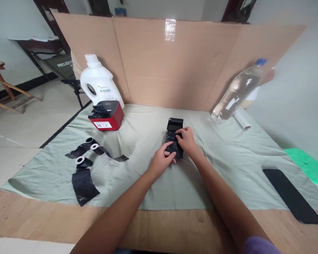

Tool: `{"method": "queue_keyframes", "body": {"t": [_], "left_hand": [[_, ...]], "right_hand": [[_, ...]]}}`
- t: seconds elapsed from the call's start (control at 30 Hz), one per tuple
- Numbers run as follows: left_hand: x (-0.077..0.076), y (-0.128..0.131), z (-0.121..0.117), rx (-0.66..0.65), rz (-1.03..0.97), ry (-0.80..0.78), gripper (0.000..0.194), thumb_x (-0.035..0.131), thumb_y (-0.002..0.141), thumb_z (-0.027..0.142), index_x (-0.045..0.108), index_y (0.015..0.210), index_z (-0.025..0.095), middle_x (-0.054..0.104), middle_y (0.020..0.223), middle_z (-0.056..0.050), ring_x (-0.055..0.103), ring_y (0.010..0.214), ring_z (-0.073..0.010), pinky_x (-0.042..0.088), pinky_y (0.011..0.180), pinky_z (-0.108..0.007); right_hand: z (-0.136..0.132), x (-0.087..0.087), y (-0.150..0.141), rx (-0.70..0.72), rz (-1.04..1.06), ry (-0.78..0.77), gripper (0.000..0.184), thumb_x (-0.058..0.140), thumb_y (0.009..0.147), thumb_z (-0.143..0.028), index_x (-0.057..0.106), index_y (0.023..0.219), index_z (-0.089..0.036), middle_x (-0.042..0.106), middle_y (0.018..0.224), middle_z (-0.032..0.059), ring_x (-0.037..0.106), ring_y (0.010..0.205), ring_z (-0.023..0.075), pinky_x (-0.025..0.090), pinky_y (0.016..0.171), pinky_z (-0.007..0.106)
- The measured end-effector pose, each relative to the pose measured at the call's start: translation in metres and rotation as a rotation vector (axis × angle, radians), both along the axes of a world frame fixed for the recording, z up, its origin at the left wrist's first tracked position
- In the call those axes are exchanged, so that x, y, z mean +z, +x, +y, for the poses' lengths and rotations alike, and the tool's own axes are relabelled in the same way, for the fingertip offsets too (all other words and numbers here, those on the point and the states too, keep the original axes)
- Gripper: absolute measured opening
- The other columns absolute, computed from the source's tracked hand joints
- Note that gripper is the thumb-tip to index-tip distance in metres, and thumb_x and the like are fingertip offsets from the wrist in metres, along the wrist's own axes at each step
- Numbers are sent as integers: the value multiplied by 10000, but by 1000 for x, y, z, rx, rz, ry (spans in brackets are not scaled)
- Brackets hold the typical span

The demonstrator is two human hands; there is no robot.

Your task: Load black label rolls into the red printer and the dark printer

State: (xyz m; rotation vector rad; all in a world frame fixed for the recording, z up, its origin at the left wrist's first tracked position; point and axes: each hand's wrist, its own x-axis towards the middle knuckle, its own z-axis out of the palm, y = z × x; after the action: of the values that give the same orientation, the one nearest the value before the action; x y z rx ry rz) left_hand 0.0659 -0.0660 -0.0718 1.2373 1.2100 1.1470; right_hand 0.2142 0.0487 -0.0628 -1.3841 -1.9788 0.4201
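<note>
A small black portable printer (178, 152) lies on the cloth in front of me, its hinged lid (175, 125) raised at the far end. Dark material, perhaps a strip from a black roll, covers part of its open body. My left hand (161, 160) grips the near left part, with the index finger and thumb reaching over the top. From the right, my right hand (187, 139) has its fingers bent and pressed to the compartment just below the lid. What lies under those fingertips is hidden.
Several black rolls (84, 162) with loose strips lie at left. Behind them stand a red-and-black box-shaped device (110, 118) and a white detergent jug (102, 83). A water bottle (237, 91) leans against the cardboard screen (172, 70). A black phone (291, 195) lies at right.
</note>
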Motion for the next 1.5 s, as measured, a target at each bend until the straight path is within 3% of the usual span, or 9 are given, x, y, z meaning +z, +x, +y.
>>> {"method": "queue_keyframes", "body": {"t": [0.2, 0.3, 0.4, 0.67, 0.93, 1.07, 1.27, 1.4, 1.5], "left_hand": [[1, -1, 0, -12, -15, 0, 663, 663, 866, 464, 519, 1440, 166, 705, 630, -12, 576, 545, -143, 438, 595, -259], [2, -1, 0, -26, -9, -7, 573, 656, 867, 458, 606, 1358, 167, 686, 607, -11, 567, 534, -141, 418, 571, -255], [1, 0, -1, -79, 26, -3, 417, 633, 880, 434, 727, 1168, 148, 698, 626, -39, 557, 538, -133, 402, 557, -252], [3, 0, -5, -116, 53, -2, 390, 614, 889, 412, 757, 1108, 124, 742, 683, -68, 611, 587, -143, 434, 586, -242], [1, 0, -5, -147, 55, 16, 346, 594, 905, 374, 764, 1094, 140, 756, 723, -70, 665, 650, -149, 468, 624, -234], [-1, -1, -5, -79, 35, 38, 345, 587, 895, 356, 765, 1097, 141, 707, 639, -39, 601, 556, -124, 425, 555, -221], [6, -9, -10, 152, -19, 130, 375, 575, 852, 319, 777, 1110, 136, 431, 479, 60, 350, 439, -78, 290, 476, -221], [14, -18, 8, 321, 14, 158, 430, 574, 869, 312, 721, 1224, 118, 357, 513, 75, 299, 484, -83, 269, 497, -224], [22, -25, 39, 231, 52, 0, 558, 610, 869, 305, 603, 1386, 94, 445, 531, 62, 372, 489, -94, 305, 507, -227]], "right_hand": [[9, -10, -2, -147, 323, -72, 469, 680, 750, -280, 581, 1201, -202, 540, 1212, 141, 551, 1050, 284, 492, 970, 502], [16, -9, -1, -72, 518, -192, 636, 660, 799, -386, 466, 1375, -198, 588, 1283, 164, 599, 1006, 258, 520, 926, 474], [21, -6, 2, 46, 592, -236, 589, 629, 833, -429, 500, 1368, -219, 633, 1288, 149, 630, 990, 241, 527, 918, 451], [22, -3, 7, 104, 441, -183, 453, 531, 885, -372, 600, 1309, -230, 663, 1253, 104, 634, 1011, 222, 510, 961, 422], [9, 26, 24, 201, 239, -271, 458, 600, 856, -290, 611, 1309, -229, 638, 1316, 94, 654, 983, 222, 507, 988, 451], [1, 36, 34, 299, 110, -327, 513, 658, 825, -258, 584, 1333, -248, 591, 1366, 89, 625, 1115, 244, 511, 998, 439], [-1, 41, 35, 241, 26, -451, 580, 720, 826, -318, 552, 1373, -222, 514, 1416, 139, 614, 1125, 258, 534, 945, 414], [2, 41, 33, 120, 100, -567, 499, 673, 881, -339, 571, 1348, -199, 591, 1312, 143, 632, 1032, 232, 536, 868, 372], [3, 39, 34, 110, 196, -671, 514, 691, 866, -368, 587, 1341, -200, 616, 1278, 139, 632, 993, 222, 527, 755, 312]]}}
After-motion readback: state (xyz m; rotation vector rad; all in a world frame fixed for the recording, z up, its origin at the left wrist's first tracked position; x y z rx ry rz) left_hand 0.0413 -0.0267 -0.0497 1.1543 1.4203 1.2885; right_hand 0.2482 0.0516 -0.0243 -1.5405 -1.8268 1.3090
